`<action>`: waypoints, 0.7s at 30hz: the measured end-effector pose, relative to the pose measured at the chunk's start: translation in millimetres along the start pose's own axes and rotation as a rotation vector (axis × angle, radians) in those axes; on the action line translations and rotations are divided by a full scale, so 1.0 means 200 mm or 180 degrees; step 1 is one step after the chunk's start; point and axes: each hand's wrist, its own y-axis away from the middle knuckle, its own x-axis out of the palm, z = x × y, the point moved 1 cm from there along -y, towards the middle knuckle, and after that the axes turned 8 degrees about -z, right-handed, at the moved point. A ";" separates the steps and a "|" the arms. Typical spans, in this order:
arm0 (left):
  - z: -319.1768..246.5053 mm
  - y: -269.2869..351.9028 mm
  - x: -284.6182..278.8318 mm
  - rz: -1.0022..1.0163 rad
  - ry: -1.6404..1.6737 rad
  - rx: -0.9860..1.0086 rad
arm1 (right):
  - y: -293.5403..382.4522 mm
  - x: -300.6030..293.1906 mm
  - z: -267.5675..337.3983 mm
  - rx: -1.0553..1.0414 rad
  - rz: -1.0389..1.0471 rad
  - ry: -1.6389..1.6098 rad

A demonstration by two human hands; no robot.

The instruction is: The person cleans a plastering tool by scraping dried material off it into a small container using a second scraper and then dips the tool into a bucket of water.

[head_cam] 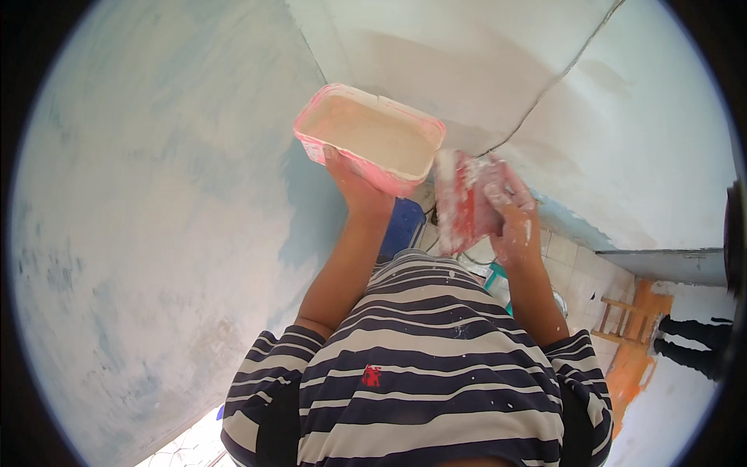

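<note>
My left hand [365, 192] grips the near side of a rectangular plastic tub [397, 182], its thumb at the rim. The tub is smeared pink outside and holds a pale, creamy material. Right of the tub, my right hand [513, 213] holds a flat red plastering blade [467, 204] coated in whitish paste; it is blurred, and its exact kind cannot be told. The blade's upper left corner is close to the tub's right end; whether they touch cannot be told. White paste marks my right fingers and the back of that hand.
A patchy pale wall [163, 204] rises on the left, and another wall [630, 134] with a cable running down it stands ahead. Below are a blue container [402, 225], a green object [495, 274] and floor tiles [563, 257]. A person's dark-clad legs [691, 344] are by a wooden ladder [621, 321].
</note>
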 end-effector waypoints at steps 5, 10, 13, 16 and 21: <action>0.04 -0.03 -0.01 -0.0067 0.0128 -0.0114 | -0.03 -0.13 0.13 -0.1921 -0.0763 0.0362; 0.06 0.01 0.03 0.0092 0.0198 -0.0358 | -0.05 -0.01 0.29 -0.4691 0.0590 0.2331; 0.05 0.01 0.09 0.0027 0.0248 -0.0359 | -0.04 -0.05 0.26 -0.4654 0.0562 0.2617; 0.04 0.03 0.13 0.0101 0.0243 -0.0266 | -0.01 -0.07 0.26 -0.4632 0.0501 0.2729; 0.03 0.01 0.12 0.0180 0.0330 -0.0350 | -0.03 -0.08 0.25 -0.4657 0.0364 0.2714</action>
